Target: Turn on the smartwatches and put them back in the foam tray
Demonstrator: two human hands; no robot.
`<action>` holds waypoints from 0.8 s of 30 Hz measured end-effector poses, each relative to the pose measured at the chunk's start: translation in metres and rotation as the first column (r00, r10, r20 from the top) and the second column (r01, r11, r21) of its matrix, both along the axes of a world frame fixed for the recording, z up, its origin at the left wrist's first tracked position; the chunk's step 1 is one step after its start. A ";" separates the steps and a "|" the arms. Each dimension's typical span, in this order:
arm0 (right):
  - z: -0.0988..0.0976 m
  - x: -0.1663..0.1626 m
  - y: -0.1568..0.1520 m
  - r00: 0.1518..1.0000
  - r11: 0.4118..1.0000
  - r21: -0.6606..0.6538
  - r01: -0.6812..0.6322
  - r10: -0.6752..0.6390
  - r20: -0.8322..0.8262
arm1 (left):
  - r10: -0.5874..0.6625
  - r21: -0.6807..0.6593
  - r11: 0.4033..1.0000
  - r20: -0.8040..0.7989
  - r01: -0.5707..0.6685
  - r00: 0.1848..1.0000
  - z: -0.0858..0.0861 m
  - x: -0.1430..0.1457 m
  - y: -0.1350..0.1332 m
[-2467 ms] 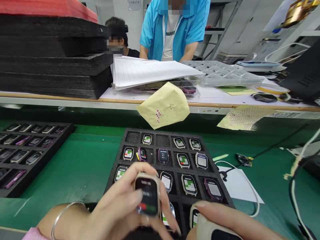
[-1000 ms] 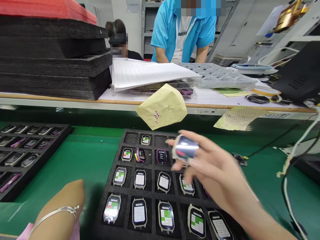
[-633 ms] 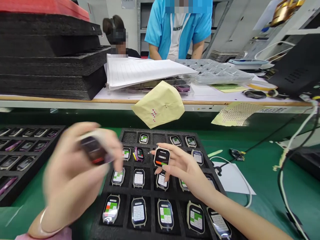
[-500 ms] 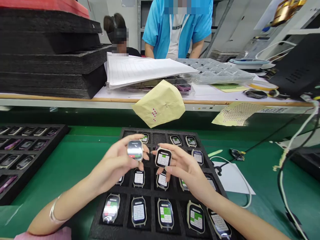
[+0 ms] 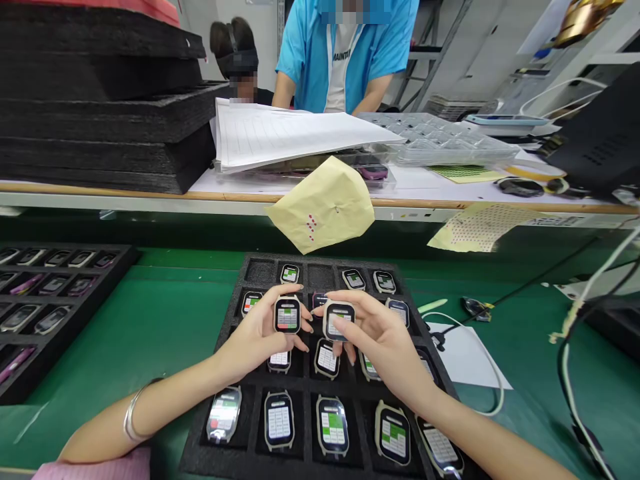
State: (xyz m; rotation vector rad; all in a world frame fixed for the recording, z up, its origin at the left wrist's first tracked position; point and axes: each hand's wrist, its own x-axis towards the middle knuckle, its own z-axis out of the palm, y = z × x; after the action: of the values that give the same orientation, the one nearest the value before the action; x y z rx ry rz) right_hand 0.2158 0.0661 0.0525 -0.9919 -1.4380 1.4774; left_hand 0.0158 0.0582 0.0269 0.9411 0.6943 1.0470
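Note:
Two strapless smartwatches are held up side by side over a black foam tray. My left hand is closed round the edges of one smartwatch, whose lit screen shows a grid with green and red cells. In my right hand is the other smartwatch, its fingers behind it and the thumb on its lit screen. Below them, more lit watches sit in the tray's pockets, among them one watch with a white grid and another with green cells.
A second foam tray of watches lies at the left. Black foam trays are stacked on the shelf, beside papers and a clear plastic tray. Cables hang at the right. A person in blue stands behind the shelf.
My left hand has moved right and tilted its watch, so the screen now faces me. My right thumb has moved onto the other watch's screen.

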 end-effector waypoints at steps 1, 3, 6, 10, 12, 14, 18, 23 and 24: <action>0.000 0.000 0.000 1.000 1.000 0.010 0.012 -0.012 0.012 | -0.014 0.026 1.000 0.010 0.014 1.000 0.000 0.000 -0.001; 0.001 0.001 0.000 0.999 0.999 0.026 0.020 -0.020 0.029 | -0.032 0.078 0.996 0.012 0.031 0.999 0.000 0.000 -0.003; 0.002 0.004 0.000 0.999 0.999 0.032 -0.002 0.001 0.034 | -0.027 0.112 0.993 -0.026 0.030 0.999 0.003 0.002 -0.005; 0.005 0.008 -0.003 0.997 0.997 0.005 -0.074 0.074 0.009 | 0.010 0.117 0.993 -0.086 0.000 0.996 0.006 0.003 -0.004; 0.007 0.009 -0.005 0.994 0.993 -0.018 -0.113 0.113 -0.008 | 0.021 0.132 0.991 -0.105 -0.007 0.994 0.005 0.002 -0.003; 0.009 0.010 -0.006 0.989 0.989 -0.041 -0.145 0.144 -0.031 | 0.018 0.148 0.989 -0.102 -0.003 0.995 0.003 0.001 -0.003; 0.009 0.009 -0.006 0.989 0.989 -0.060 -0.136 0.132 -0.059 | -0.025 0.163 0.986 -0.051 0.033 0.998 0.001 -0.002 -0.002; 0.008 0.009 -0.004 0.993 0.992 -0.065 -0.104 0.100 -0.065 | -0.026 0.139 0.990 -0.063 0.034 0.998 0.005 -0.002 -0.003; 0.008 0.009 -0.004 0.992 0.992 -0.065 -0.108 0.104 -0.070 | -0.016 0.129 0.991 -0.070 0.025 0.997 0.005 -0.002 -0.003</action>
State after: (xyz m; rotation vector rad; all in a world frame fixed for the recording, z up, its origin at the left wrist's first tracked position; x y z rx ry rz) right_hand 0.2248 0.0617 0.0601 -0.9103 -1.4191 1.6313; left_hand 0.0138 0.0557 0.0322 1.0991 0.6776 1.0551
